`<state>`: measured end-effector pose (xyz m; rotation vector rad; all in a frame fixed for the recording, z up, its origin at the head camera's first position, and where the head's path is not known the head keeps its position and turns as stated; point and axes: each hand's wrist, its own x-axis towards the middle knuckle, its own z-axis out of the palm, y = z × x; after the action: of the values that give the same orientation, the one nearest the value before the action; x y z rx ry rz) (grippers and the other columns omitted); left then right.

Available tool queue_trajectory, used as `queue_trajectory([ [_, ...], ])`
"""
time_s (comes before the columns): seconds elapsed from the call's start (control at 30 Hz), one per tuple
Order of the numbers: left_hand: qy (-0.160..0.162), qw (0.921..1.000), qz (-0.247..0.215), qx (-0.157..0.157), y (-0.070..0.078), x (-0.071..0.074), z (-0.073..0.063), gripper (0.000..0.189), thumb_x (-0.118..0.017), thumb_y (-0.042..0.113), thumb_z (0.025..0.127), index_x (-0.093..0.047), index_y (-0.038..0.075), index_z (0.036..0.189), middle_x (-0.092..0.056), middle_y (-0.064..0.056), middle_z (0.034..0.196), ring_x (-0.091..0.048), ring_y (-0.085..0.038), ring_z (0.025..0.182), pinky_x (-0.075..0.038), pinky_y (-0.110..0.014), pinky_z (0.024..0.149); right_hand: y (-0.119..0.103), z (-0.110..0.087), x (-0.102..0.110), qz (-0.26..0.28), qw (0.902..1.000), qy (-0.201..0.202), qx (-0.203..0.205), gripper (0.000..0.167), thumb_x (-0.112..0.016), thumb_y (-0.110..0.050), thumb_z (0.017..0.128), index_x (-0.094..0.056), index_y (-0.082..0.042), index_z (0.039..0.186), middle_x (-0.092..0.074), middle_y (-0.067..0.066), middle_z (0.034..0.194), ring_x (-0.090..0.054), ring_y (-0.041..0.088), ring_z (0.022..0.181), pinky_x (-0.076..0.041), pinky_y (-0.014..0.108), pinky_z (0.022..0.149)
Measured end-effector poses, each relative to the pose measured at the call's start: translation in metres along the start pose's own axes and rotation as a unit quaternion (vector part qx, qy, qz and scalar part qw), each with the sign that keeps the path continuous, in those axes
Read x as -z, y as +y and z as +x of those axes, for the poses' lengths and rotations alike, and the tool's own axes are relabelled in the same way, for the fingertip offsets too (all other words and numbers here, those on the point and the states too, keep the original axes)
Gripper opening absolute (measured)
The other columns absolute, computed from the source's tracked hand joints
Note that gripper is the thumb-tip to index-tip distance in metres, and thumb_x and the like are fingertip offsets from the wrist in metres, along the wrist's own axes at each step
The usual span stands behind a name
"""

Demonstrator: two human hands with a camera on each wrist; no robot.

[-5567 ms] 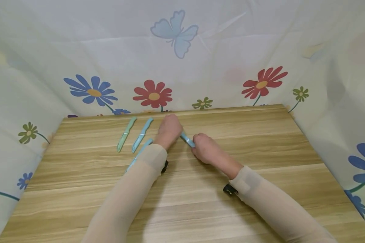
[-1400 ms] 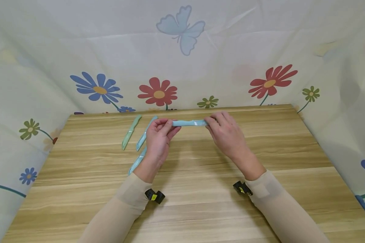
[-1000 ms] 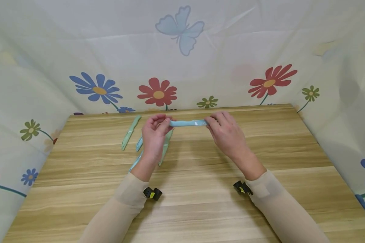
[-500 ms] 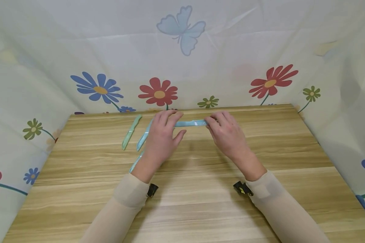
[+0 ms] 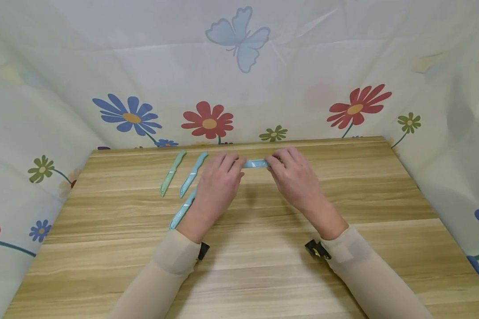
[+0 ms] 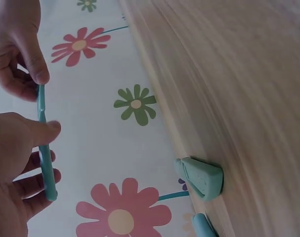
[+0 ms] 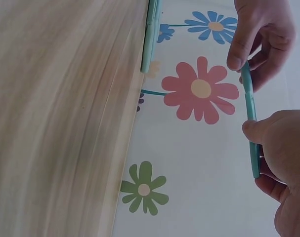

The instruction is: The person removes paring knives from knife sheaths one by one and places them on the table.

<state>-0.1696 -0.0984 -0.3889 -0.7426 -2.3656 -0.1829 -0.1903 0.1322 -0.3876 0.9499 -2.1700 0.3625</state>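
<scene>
Left hand pinching one end of a light-blue knife; right hand pinching the other end. The knife is held crosswise, raised above the bench. On the bench, to the left: a nearer blue knife, partly hidden by the left hand; a farther blue knife; a green knife, outermost. Background: flowered curtain.

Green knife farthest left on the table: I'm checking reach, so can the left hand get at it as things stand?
Probably not straight away: the left hand is pinching the held blue knife. Once free, likely yes: nothing covers the green knife, and only a second blue knife lies between.
</scene>
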Motion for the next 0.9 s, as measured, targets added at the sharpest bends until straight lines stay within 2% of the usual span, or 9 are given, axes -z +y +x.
queue_trajectory([
  [0.2,0.011,0.9999,0.008,0.002,0.0002,-0.0016,-0.0015,0.023,-0.074,0.005,0.100,-0.075,0.004,0.122,-0.071,-0.011,0.116,-0.061,-0.031,0.109,-0.055,-0.043,0.093,-0.0027,0.0008,0.0004,-0.006,1.0000,-0.004,0.002,0.020,-0.081,-0.005,0.095,-0.075,0.004,0.112,-0.070,0.017,0.105,-0.062,0.035,0.097,-0.056,0.042,0.083],
  [0.9,0.015,0.9998,0.013,0.005,-0.0002,-0.0021,-0.0027,0.022,-0.073,0.005,0.100,-0.077,0.006,0.122,-0.072,-0.009,0.114,-0.060,-0.031,0.104,-0.055,-0.044,0.089,-0.0056,0.0002,0.0001,-0.012,0.9999,-0.006,0.005,0.023,-0.083,-0.005,0.093,-0.075,0.003,0.113,-0.070,0.017,0.107,-0.062,0.035,0.098,-0.056,0.042,0.084],
])
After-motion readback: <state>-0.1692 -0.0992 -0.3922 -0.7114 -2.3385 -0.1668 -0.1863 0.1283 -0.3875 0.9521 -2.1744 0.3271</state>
